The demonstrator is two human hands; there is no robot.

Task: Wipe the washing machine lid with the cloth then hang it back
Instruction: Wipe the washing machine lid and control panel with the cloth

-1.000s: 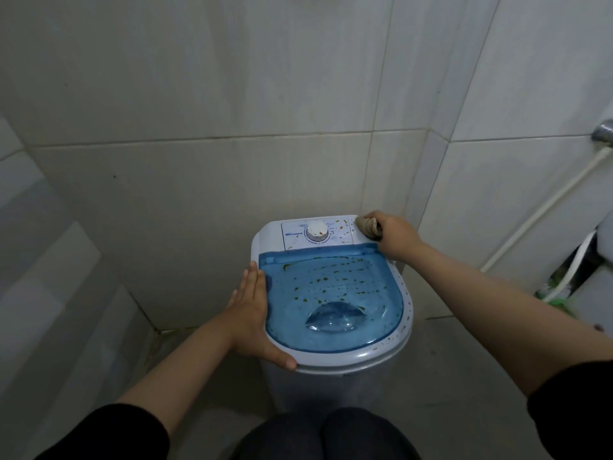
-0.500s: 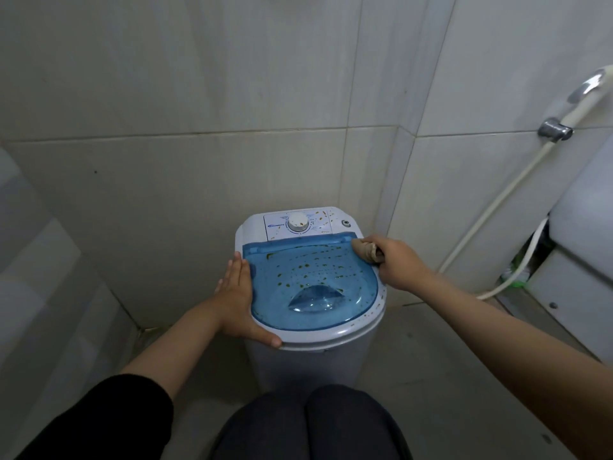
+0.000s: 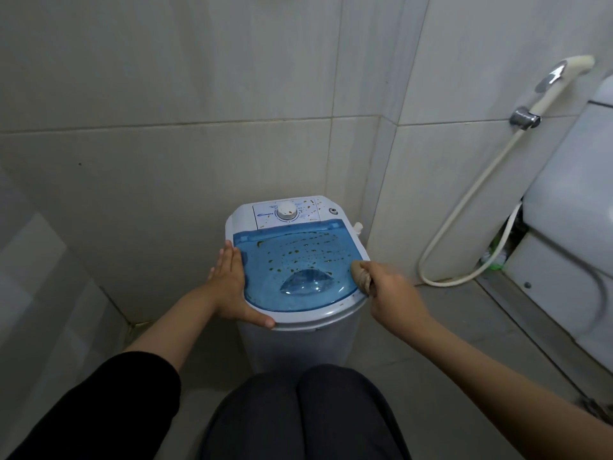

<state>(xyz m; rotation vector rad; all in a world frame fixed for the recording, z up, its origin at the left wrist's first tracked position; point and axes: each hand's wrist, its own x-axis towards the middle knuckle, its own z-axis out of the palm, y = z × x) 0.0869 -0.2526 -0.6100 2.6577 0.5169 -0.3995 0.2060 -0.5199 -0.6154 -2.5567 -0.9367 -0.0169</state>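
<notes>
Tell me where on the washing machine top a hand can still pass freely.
Free: the blue lid's middle, between left hand and right hand with the cloth. Crowded: both side rims and around the dial.

The washing machine lid (image 3: 298, 263) is of clear blue plastic, rounded at the near edge and straight at the far edge, and it lies shut and flat on the top of the small white machine. Many small brown spots are scattered over its far half. The cloth (image 3: 361, 275) is beige and is bunched into a small ball, touching the right edge of the lid.
</notes>
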